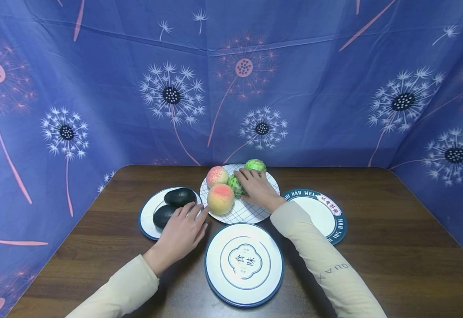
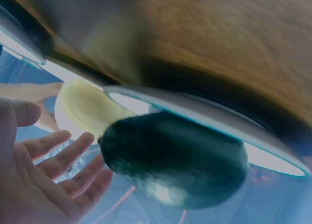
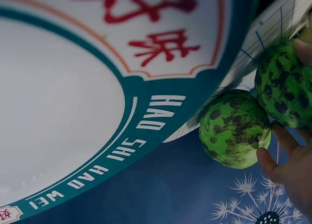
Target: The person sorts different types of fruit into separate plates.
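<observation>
My left hand (image 1: 184, 229) hovers with fingers loosely spread by the front dark avocado (image 1: 164, 216); its fingertips come close to that avocado (image 2: 175, 158) in the left wrist view, and its palm is bare. Behind lies a second avocado (image 1: 180, 197) on the same plate (image 1: 147, 221). My right hand (image 1: 258, 190) reaches over the checked plate (image 1: 251, 214) and grips a green custard apple (image 1: 236, 185), thumb and fingers on opposite sides of it in the right wrist view. Another custard apple (image 3: 235, 129) sits against it. Two peaches, one rear (image 1: 217, 176) and one front (image 1: 221, 199), lie to their left.
A white plate with a blue rim (image 1: 244, 282) stands in front, between my forearms. A teal-rimmed plate (image 1: 339, 229) with lettering lies at the right, partly under my right sleeve (image 1: 319, 251). A blue dandelion-print cloth (image 1: 315, 110) hangs behind the brown table (image 1: 410, 247).
</observation>
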The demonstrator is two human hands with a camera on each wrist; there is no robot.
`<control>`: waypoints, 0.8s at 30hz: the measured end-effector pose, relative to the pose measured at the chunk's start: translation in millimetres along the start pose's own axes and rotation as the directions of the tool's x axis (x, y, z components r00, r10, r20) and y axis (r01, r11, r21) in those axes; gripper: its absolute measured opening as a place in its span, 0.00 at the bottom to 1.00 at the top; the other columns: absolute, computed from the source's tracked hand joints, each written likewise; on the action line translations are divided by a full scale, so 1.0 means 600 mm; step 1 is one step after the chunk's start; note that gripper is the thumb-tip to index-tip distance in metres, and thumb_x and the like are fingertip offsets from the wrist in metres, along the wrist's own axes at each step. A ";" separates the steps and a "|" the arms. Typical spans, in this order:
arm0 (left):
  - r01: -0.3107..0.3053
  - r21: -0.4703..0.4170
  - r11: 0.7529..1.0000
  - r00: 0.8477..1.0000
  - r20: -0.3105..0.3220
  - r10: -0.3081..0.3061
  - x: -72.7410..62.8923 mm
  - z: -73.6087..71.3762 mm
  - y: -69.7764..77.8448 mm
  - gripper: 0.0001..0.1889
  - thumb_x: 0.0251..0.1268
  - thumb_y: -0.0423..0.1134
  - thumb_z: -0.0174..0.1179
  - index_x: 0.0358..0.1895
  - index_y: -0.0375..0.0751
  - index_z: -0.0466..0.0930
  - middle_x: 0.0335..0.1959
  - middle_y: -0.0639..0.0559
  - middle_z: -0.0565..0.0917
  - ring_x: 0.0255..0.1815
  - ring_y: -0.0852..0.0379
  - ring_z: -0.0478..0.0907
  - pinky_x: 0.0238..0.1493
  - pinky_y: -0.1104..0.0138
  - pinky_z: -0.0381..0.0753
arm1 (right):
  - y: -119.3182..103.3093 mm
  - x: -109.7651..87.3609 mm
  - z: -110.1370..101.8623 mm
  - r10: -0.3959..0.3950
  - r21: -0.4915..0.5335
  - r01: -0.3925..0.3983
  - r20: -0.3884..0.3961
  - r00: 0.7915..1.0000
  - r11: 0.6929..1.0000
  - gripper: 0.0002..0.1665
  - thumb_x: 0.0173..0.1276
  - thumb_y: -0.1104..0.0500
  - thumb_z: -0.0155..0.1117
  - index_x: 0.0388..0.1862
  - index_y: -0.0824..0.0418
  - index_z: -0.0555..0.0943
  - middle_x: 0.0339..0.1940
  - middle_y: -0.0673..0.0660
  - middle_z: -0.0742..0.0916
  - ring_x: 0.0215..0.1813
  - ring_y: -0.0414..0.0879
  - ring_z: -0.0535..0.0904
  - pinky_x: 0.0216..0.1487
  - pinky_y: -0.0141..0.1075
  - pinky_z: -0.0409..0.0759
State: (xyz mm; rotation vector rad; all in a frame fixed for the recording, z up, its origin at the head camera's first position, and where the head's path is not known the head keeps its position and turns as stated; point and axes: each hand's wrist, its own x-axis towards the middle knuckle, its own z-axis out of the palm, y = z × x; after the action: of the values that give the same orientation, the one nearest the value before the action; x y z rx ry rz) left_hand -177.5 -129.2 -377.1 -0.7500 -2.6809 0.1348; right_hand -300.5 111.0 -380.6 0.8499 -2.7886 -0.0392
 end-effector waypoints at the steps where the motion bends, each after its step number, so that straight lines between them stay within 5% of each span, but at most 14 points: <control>1: -0.006 -0.002 1.000 1.000 0.007 0.006 0.000 0.001 0.003 0.25 0.61 0.49 0.55 0.61 0.46 0.69 0.56 0.47 0.76 0.60 0.46 0.70 0.56 0.53 0.73 | 0.000 0.000 0.001 0.001 -0.005 -0.001 0.002 1.000 1.000 0.47 0.55 0.47 0.67 0.70 0.55 0.56 0.67 0.59 0.66 0.65 0.58 0.63 0.63 0.59 0.61; 24: -0.176 -0.012 0.984 0.981 0.083 0.177 -0.005 0.027 0.049 0.24 0.63 0.50 0.52 0.61 0.47 0.69 0.55 0.50 0.76 0.57 0.51 0.71 0.54 0.57 0.74 | 0.005 0.007 0.007 -0.008 -0.054 0.007 -0.014 1.000 0.999 0.47 0.53 0.48 0.69 0.69 0.52 0.58 0.66 0.58 0.69 0.65 0.58 0.65 0.63 0.58 0.61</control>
State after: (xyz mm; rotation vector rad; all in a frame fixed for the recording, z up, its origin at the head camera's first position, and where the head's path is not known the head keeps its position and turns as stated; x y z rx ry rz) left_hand -166.6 -105.5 -398.5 -1.0048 -2.6903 0.2088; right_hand -306.8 111.1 -383.8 0.8447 -2.7580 -0.1088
